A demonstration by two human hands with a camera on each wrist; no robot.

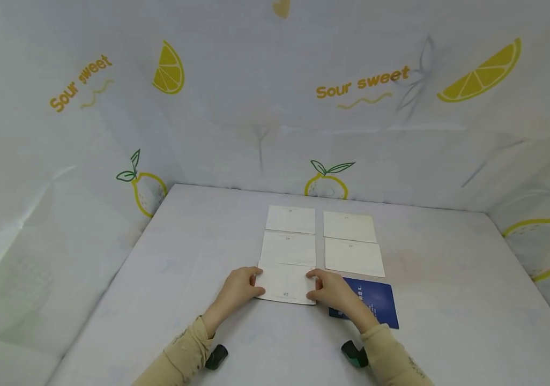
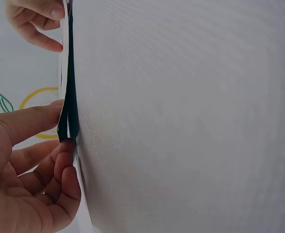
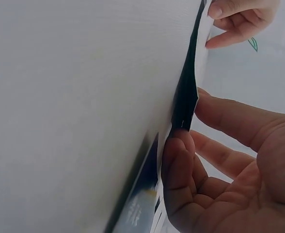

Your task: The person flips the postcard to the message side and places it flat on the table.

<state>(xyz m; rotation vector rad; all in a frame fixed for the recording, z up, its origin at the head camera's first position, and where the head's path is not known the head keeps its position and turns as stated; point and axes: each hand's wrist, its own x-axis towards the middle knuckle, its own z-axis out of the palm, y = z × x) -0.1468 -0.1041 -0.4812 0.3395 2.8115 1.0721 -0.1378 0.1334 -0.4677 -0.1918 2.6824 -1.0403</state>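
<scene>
A white card with small print along its near edge lies between my two hands, low at the near end of the left column of cards. My left hand pinches its left edge between thumb and fingers. At the right edge, my right hand grips it the same way. Both wrist views show a dark green underside on the card, lifted slightly at its near side. Under my right forearm lies a dark blue card with white lettering, partly covered by the arm.
Beyond the held card lie two white cards, a nearer one and a farther one. To their right are two more, a far card and a near card. White lemon-print sheeting encloses the white tabletop.
</scene>
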